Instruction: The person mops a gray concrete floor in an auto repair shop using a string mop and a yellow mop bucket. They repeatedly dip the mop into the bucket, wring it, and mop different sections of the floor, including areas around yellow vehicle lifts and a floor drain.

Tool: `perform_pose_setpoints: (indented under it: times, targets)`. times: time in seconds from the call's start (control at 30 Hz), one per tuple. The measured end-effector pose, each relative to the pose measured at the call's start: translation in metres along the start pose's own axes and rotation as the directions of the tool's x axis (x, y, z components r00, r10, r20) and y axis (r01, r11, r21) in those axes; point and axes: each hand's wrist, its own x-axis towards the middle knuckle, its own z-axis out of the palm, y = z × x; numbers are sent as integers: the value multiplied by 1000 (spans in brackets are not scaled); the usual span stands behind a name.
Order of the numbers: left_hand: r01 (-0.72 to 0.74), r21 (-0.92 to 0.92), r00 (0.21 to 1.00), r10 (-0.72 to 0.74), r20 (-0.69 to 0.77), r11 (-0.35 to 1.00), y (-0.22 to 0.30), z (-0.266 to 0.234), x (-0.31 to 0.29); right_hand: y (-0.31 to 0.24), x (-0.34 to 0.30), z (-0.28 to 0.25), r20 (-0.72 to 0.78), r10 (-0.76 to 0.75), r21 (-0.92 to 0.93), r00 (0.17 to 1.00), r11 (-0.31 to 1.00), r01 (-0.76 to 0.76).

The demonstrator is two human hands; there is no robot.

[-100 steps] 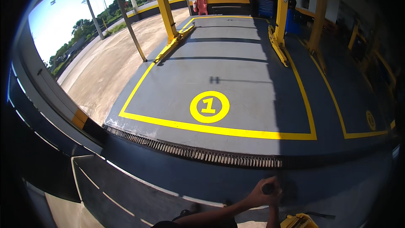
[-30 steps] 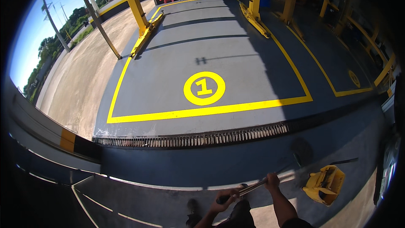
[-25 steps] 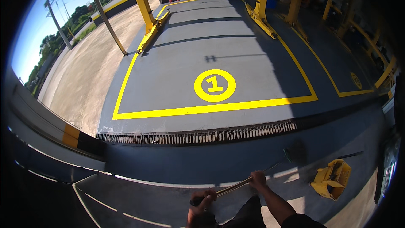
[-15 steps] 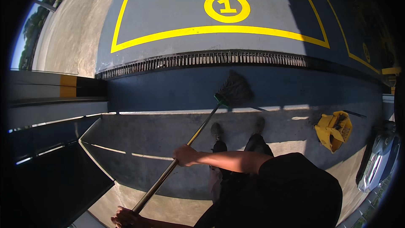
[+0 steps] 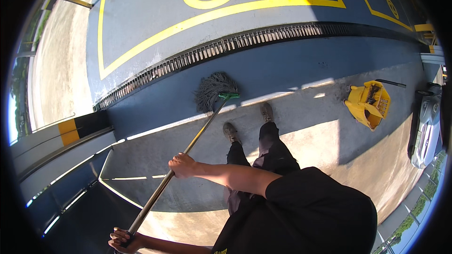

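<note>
A string mop with a grey strand head (image 5: 215, 91) and a green clamp (image 5: 229, 96) lies against the blue floor, just ahead of my shoes. Its long handle (image 5: 197, 136) runs down to the lower left. My right hand (image 5: 183, 165) is wrapped round the handle about midway, with the arm reaching across my body. Lower down, near the handle's top end, my left hand (image 5: 126, 241) grips it too; that end is partly hidden by the fingers.
A yellow mop bucket with wringer (image 5: 367, 105) stands to the right, a dark handle sticking out. Beyond the mop runs a drain grate (image 5: 226, 44), then a yellow-lined bay. A low wall (image 5: 40, 148) bounds the left. A parked car (image 5: 426, 131) is at far right.
The mop head has swept left across the floor, its strands now fanned out to the left of the clamp. Both hands keep their grip. My view has turned and shifted.
</note>
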Motion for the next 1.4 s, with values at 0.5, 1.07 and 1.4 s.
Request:
perform_pose_setpoints:
  times: [0.5, 1.07, 1.4]
  targets:
    - [788, -296, 419, -118, 900, 539, 5, 531, -413, 375, -452, -290, -849, 519, 353, 99, 696, -625]
    - [831, -294, 535, -532, 657, 472, -122, 336, -257, 346, -295, -229, -402, 584, -228, 705, 682, -695]
    - [248, -436, 934, -95, 343, 865, -69, 31, 131, 24, 127, -8, -44, -127, 60, 991, 990, 130]
